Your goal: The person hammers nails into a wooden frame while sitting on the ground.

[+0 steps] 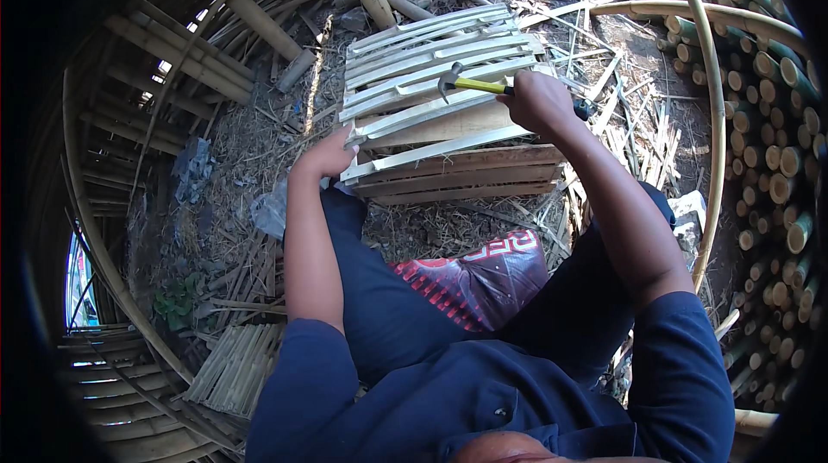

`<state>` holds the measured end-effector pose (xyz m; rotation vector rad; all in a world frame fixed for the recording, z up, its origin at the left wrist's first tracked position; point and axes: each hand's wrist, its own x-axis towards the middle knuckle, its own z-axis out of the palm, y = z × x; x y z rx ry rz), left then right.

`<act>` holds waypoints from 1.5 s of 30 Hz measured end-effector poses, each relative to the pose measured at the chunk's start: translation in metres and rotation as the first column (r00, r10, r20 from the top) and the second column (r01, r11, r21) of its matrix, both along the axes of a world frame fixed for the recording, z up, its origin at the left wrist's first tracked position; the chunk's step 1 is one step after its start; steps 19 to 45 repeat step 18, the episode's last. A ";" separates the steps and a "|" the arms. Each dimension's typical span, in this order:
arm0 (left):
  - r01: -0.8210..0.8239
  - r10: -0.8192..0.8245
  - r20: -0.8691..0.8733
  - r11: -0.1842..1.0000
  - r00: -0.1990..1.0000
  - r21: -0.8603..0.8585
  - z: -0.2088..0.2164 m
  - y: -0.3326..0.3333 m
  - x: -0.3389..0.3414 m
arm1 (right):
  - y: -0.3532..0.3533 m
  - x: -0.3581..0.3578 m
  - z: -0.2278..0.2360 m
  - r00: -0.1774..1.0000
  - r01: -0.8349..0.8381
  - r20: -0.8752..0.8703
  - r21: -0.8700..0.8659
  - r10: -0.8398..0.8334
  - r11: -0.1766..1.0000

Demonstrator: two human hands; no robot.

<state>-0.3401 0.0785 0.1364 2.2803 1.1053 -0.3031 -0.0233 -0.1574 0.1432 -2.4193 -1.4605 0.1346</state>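
In front of me stands a low crate (461, 133) of pale wood and bamboo, its top made of several split bamboo slats (447, 152) laid side by side with gaps. My right hand (539, 106) is closed around the handle of a claw hammer (477, 84), held over the slats. The hammer has a yellow and black handle, and its metal head points left. At the crate's near left corner, my left hand (328, 155) is closed on the end of a bamboo slat; its fingertips are partly hidden, and whether they also pinch something small cannot be made out.
Cut bamboo poles (780, 170) are stacked high on the right, behind a bent bamboo pole (716, 118). Split strips (621, 118) litter the ground beyond the crate. A bundle of slats (237, 368) lies at lower left. A printed plastic sack (492, 282) lies between my legs.
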 end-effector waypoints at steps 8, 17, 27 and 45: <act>-0.020 0.020 -0.003 0.996 1.000 0.090 -0.041 0.040 -0.059 | 0.046 -0.033 -0.013 0.983 -0.014 -0.184 -0.149 -0.014 0.989; -0.057 0.054 0.067 0.997 0.996 0.056 -0.047 0.000 -0.064 | 0.067 -0.032 -0.054 0.951 -0.260 -0.200 -0.094 0.237 0.961; -0.066 0.063 0.059 0.996 0.996 0.052 -0.052 0.001 -0.073 | 0.073 -0.035 -0.060 0.948 -0.268 -0.199 -0.077 0.248 0.960; -0.066 0.063 0.059 0.996 0.996 0.052 -0.052 0.001 -0.073 | 0.073 -0.035 -0.060 0.948 -0.268 -0.199 -0.077 0.248 0.960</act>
